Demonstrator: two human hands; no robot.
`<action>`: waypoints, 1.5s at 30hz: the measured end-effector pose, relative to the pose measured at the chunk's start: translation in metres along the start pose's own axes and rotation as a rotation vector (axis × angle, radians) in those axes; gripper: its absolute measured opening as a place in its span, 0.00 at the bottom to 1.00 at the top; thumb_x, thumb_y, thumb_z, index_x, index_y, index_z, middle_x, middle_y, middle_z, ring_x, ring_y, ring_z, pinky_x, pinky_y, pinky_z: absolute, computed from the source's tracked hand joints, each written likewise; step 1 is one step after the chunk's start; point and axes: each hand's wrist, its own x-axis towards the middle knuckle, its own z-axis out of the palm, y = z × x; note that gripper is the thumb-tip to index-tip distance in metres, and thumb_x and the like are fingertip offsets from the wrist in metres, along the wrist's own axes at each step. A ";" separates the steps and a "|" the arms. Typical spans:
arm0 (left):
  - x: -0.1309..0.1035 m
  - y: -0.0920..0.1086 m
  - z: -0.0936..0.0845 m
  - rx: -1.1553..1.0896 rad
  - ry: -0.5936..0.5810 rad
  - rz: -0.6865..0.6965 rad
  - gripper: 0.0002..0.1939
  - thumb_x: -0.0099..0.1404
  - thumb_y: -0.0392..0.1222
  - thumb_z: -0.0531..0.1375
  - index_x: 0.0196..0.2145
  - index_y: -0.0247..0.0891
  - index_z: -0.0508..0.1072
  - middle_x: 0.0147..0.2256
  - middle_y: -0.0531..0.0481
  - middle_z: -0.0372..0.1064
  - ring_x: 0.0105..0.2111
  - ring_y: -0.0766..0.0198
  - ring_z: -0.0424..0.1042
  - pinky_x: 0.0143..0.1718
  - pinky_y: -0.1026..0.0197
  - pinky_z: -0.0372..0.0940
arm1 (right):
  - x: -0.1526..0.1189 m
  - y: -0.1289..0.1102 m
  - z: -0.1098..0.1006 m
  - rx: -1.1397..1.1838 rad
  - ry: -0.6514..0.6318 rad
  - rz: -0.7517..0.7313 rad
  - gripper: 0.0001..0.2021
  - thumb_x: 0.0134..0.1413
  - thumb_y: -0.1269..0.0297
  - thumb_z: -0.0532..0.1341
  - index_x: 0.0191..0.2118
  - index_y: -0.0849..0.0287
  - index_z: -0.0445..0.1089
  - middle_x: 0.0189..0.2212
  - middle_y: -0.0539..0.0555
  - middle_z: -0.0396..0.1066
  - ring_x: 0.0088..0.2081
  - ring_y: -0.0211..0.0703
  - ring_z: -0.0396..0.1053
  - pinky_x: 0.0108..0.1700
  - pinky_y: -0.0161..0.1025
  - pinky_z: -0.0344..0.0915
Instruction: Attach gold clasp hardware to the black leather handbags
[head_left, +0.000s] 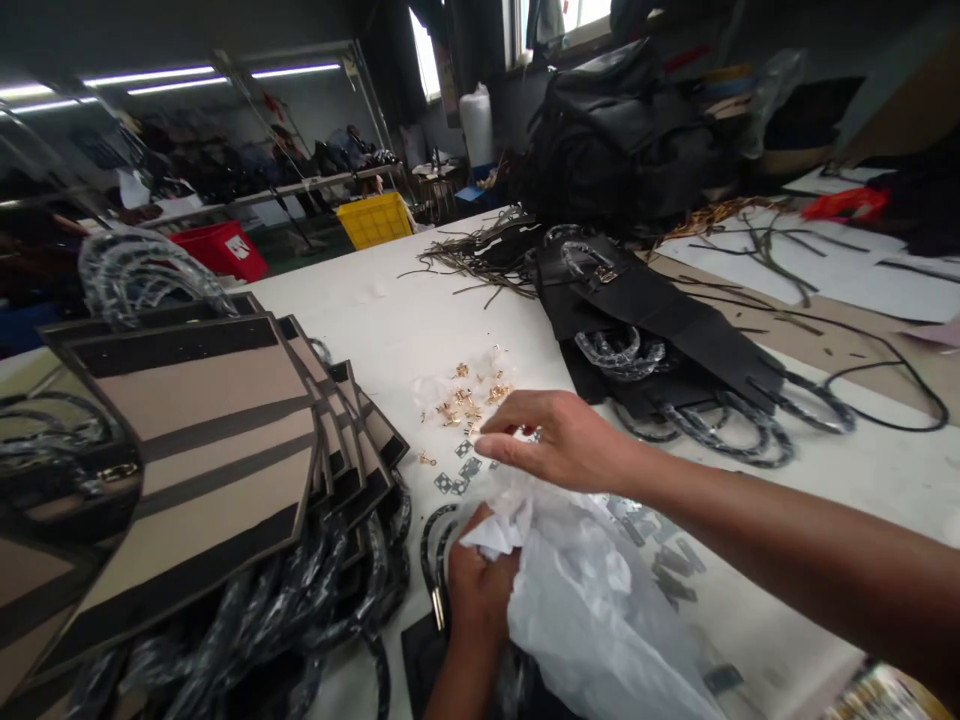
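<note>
My left hand is closed on the gathered edge of a translucent white plastic sheet, which hangs over the table's near side and a black bag piece. Beside this hand stands a black handle with gold-coloured hardware. Above the sheet reaches my right hand, thumb and fingers nearly together; whatever lies between the tips is too small to make out. Just past those fingertips are small gold-coloured fittings in a loose heap. Several small grey metal plates with holes lie below them.
On the left, overlapping bag panels with plastic-wrapped handles are stacked. Black bag pieces with wrapped handles lie at right. Thin cords and a large black bag are at the back. More grey plates lie right of the sheet.
</note>
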 end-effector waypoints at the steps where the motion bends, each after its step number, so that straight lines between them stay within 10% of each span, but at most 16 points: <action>1: 0.000 0.001 0.001 0.015 -0.023 -0.007 0.10 0.54 0.42 0.66 0.34 0.36 0.82 0.34 0.46 0.81 0.38 0.52 0.77 0.43 0.58 0.71 | 0.019 0.008 0.011 0.050 -0.051 0.021 0.16 0.67 0.50 0.62 0.47 0.56 0.80 0.44 0.56 0.79 0.42 0.44 0.77 0.44 0.38 0.69; 5: -0.002 -0.001 0.003 0.048 -0.088 -0.042 0.11 0.54 0.37 0.63 0.36 0.35 0.81 0.34 0.46 0.80 0.36 0.54 0.76 0.40 0.59 0.69 | 0.088 0.037 0.086 -0.112 -0.321 0.059 0.34 0.53 0.57 0.73 0.65 0.60 0.68 0.59 0.63 0.71 0.45 0.47 0.76 0.45 0.37 0.71; 9: -0.004 -0.003 -0.002 0.061 -0.135 -0.028 0.10 0.53 0.31 0.61 0.33 0.36 0.81 0.34 0.48 0.79 0.36 0.57 0.74 0.43 0.60 0.67 | 0.123 0.045 0.150 -0.216 -0.374 0.082 0.28 0.51 0.52 0.71 0.56 0.59 0.75 0.54 0.62 0.74 0.46 0.54 0.76 0.44 0.40 0.71; 18: -0.002 -0.007 0.000 -0.050 -0.119 0.017 0.09 0.54 0.30 0.61 0.33 0.35 0.80 0.33 0.47 0.78 0.34 0.57 0.73 0.41 0.60 0.67 | 0.141 0.043 0.187 -0.407 -0.279 0.178 0.13 0.61 0.53 0.61 0.48 0.45 0.78 0.46 0.54 0.77 0.44 0.51 0.77 0.37 0.39 0.69; 27: -0.002 -0.020 -0.009 0.044 -0.129 0.022 0.05 0.54 0.32 0.62 0.24 0.38 0.69 0.24 0.54 0.68 0.30 0.62 0.68 0.33 0.63 0.62 | 0.121 0.045 0.123 -0.592 -0.295 0.005 0.14 0.60 0.55 0.63 0.48 0.51 0.80 0.50 0.57 0.76 0.46 0.54 0.75 0.44 0.45 0.69; 31: -0.003 -0.021 -0.010 0.072 -0.115 -0.010 0.05 0.54 0.35 0.65 0.24 0.38 0.71 0.24 0.53 0.69 0.30 0.61 0.68 0.32 0.63 0.62 | 0.143 0.049 0.095 -0.526 -0.079 0.114 0.23 0.61 0.46 0.62 0.58 0.48 0.75 0.58 0.57 0.72 0.54 0.56 0.71 0.50 0.46 0.67; 37: -0.007 -0.019 -0.011 0.069 -0.098 -0.001 0.05 0.54 0.33 0.64 0.24 0.38 0.70 0.24 0.54 0.69 0.29 0.62 0.67 0.30 0.63 0.58 | 0.181 0.057 0.087 -0.333 0.046 0.312 0.10 0.55 0.56 0.67 0.37 0.56 0.81 0.33 0.54 0.80 0.35 0.46 0.75 0.36 0.38 0.65; 45: -0.007 -0.022 -0.016 0.088 -0.093 0.047 0.05 0.54 0.32 0.61 0.24 0.39 0.70 0.23 0.56 0.66 0.27 0.64 0.65 0.29 0.62 0.55 | 0.199 0.077 0.025 -0.143 0.270 0.344 0.19 0.64 0.49 0.57 0.44 0.60 0.76 0.32 0.52 0.77 0.29 0.38 0.71 0.28 0.31 0.63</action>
